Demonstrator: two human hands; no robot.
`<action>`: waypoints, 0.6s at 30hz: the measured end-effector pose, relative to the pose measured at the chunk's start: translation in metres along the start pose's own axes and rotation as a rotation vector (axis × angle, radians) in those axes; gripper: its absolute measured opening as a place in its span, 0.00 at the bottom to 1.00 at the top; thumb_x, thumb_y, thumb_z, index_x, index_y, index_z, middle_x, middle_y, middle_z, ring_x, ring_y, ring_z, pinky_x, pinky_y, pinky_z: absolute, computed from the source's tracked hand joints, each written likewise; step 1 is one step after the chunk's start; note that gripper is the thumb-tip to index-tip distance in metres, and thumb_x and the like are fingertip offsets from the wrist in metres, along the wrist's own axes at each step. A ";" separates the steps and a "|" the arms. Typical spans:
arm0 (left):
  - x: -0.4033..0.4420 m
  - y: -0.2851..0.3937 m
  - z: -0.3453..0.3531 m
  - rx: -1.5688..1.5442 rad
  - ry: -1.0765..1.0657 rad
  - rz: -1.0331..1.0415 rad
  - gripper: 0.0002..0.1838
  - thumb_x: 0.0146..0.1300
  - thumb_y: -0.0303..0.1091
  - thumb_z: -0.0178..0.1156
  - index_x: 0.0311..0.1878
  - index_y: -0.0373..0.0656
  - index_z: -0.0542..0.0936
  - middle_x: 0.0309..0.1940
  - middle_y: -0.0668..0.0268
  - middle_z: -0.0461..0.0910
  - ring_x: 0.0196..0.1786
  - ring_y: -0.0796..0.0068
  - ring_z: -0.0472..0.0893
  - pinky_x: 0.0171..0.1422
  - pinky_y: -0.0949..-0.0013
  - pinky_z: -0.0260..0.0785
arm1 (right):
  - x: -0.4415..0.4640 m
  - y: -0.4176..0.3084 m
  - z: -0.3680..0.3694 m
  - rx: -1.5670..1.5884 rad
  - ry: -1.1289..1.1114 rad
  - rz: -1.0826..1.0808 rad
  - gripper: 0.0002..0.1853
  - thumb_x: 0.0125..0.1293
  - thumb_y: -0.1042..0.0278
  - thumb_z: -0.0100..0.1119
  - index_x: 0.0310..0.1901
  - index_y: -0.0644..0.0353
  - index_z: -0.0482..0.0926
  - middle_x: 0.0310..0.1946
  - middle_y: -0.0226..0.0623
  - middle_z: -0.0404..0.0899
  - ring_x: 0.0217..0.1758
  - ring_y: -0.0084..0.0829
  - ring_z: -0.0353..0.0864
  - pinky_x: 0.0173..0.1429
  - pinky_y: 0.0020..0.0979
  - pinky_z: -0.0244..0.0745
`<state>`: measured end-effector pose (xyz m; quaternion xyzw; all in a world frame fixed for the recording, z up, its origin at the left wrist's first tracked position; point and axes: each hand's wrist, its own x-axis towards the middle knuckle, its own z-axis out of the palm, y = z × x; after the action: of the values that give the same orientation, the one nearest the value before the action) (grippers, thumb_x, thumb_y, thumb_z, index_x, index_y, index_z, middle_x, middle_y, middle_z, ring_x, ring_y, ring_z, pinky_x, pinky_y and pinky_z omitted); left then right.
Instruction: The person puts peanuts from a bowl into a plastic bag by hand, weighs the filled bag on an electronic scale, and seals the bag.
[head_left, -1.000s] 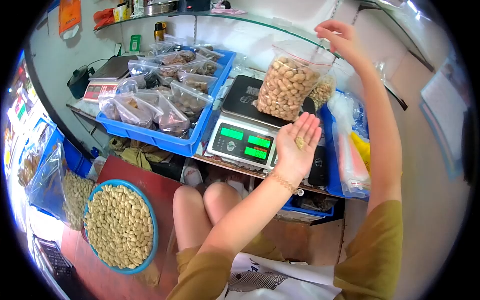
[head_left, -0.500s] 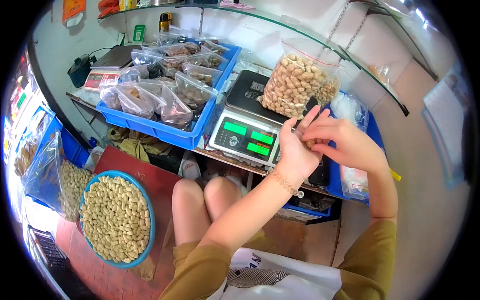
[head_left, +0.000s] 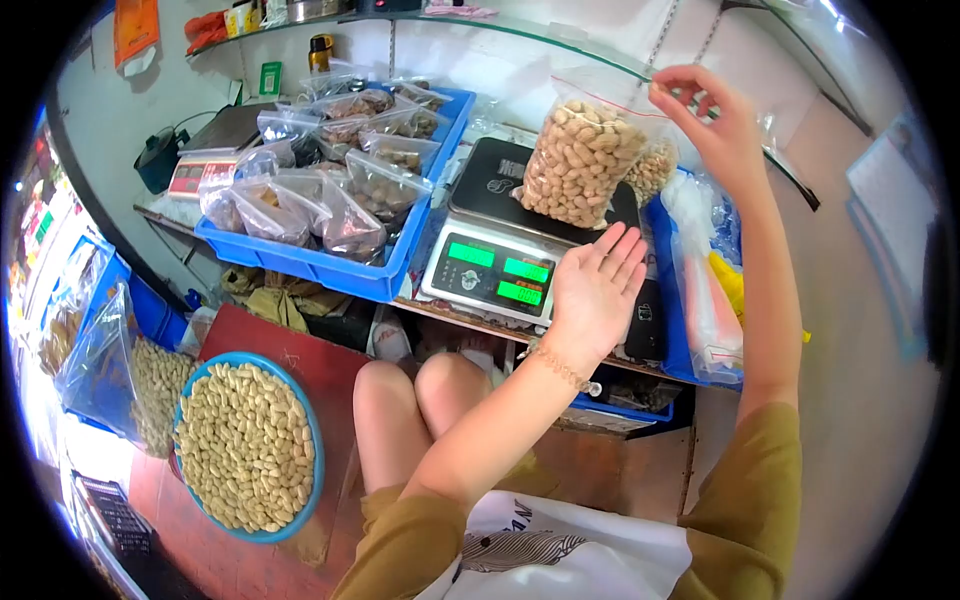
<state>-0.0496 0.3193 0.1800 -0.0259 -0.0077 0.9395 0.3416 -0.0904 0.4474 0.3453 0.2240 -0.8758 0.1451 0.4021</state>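
A clear zip bag of peanuts in their shells (head_left: 580, 165) stands upright on the black pan of a digital scale (head_left: 487, 270) with lit green displays. Palm up in front of the bag, my left hand (head_left: 603, 285) is open, its fingers stretched out and nothing visible on the palm. Raised at the bag's upper right corner is my right hand (head_left: 712, 120), thumb and fingertips drawn together beside the bag's mouth. What those fingertips hold, if anything, is too small to make out. Behind the bag sits another bag of peanuts (head_left: 652, 170), partly hidden.
A blue tray (head_left: 300, 262) of filled zip bags lies left of the scale. A second scale (head_left: 200, 175) is farther left. Right of me is a blue bin (head_left: 682, 335) with plastic bags. A blue basin (head_left: 318, 455) of peanuts sits low at left. A glass shelf (head_left: 560, 45) hangs above.
My right hand has left my left palm and risen to the top of the peanut bag. My left hand stays near the scale, its palm now uncovered.
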 end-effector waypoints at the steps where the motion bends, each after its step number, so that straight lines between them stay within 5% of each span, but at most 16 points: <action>1: 0.000 0.001 -0.001 0.019 0.015 -0.005 0.25 0.70 0.37 0.37 0.67 0.37 0.66 0.65 0.57 0.69 0.68 0.63 0.67 0.72 0.59 0.59 | 0.003 0.006 0.001 0.011 0.034 0.025 0.10 0.59 0.65 0.69 0.41 0.57 0.84 0.32 0.26 0.84 0.31 0.18 0.72 0.35 0.24 0.67; 7: -0.022 0.013 0.005 -0.046 0.037 0.047 0.24 0.71 0.39 0.40 0.65 0.37 0.67 0.64 0.57 0.68 0.67 0.62 0.68 0.72 0.59 0.60 | -0.025 -0.033 0.016 0.391 -0.043 0.169 0.10 0.59 0.64 0.68 0.40 0.58 0.84 0.36 0.30 0.84 0.35 0.21 0.75 0.42 0.25 0.70; 9: -0.037 0.022 0.007 -0.148 0.046 0.052 0.23 0.72 0.41 0.41 0.63 0.37 0.68 0.63 0.56 0.69 0.67 0.62 0.68 0.72 0.58 0.60 | -0.044 -0.057 0.019 0.285 -0.293 -0.188 0.15 0.57 0.63 0.69 0.45 0.57 0.83 0.44 0.36 0.83 0.45 0.33 0.78 0.53 0.32 0.71; 10: -0.038 0.029 -0.015 -0.135 -0.148 0.074 0.23 0.72 0.44 0.45 0.63 0.38 0.68 0.61 0.55 0.69 0.67 0.59 0.67 0.73 0.58 0.58 | -0.049 -0.066 0.026 0.309 -0.336 -0.254 0.19 0.56 0.62 0.69 0.49 0.56 0.81 0.47 0.38 0.82 0.49 0.38 0.76 0.57 0.35 0.69; 11: -0.056 0.033 0.000 -0.116 0.006 0.128 0.15 0.70 0.40 0.51 0.52 0.40 0.74 0.45 0.60 0.76 0.51 0.69 0.77 0.55 0.66 0.71 | -0.053 -0.073 0.031 0.330 -0.378 -0.314 0.22 0.55 0.61 0.69 0.52 0.55 0.80 0.51 0.41 0.80 0.54 0.43 0.75 0.62 0.38 0.68; 13: -0.055 0.067 -0.075 -0.228 -0.360 -0.059 0.07 0.71 0.33 0.51 0.36 0.44 0.73 0.25 0.72 0.69 0.25 0.81 0.71 0.28 0.78 0.64 | -0.053 -0.064 0.036 0.122 -0.191 -0.329 0.26 0.56 0.55 0.68 0.56 0.54 0.77 0.54 0.40 0.77 0.54 0.45 0.75 0.62 0.40 0.67; 15: -0.097 0.093 -0.087 -0.396 -0.066 -0.021 0.13 0.72 0.29 0.48 0.27 0.48 0.66 0.17 0.78 0.57 0.15 0.86 0.55 0.17 0.79 0.46 | -0.043 -0.043 0.034 -0.224 0.055 -0.314 0.25 0.57 0.54 0.67 0.55 0.53 0.77 0.55 0.39 0.76 0.55 0.45 0.74 0.62 0.41 0.67; 16: -0.124 0.103 -0.088 -0.164 0.088 0.210 0.15 0.72 0.30 0.49 0.25 0.49 0.65 0.18 0.77 0.59 0.16 0.86 0.57 0.18 0.78 0.48 | -0.036 -0.026 0.035 -0.286 0.131 -0.282 0.24 0.58 0.53 0.66 0.55 0.52 0.77 0.56 0.39 0.75 0.55 0.45 0.74 0.62 0.41 0.67; 18: -0.177 0.135 -0.123 0.074 0.063 0.609 0.12 0.73 0.31 0.46 0.28 0.48 0.67 0.19 0.77 0.61 0.18 0.86 0.59 0.22 0.78 0.51 | -0.031 0.015 0.042 -0.404 0.275 -0.207 0.23 0.59 0.53 0.65 0.54 0.52 0.77 0.56 0.39 0.75 0.55 0.45 0.74 0.61 0.41 0.67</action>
<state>0.0060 0.1020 0.0605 -0.0438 0.0454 0.9970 0.0453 -0.1066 0.4506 0.2939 0.2058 -0.7966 -0.0455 0.5666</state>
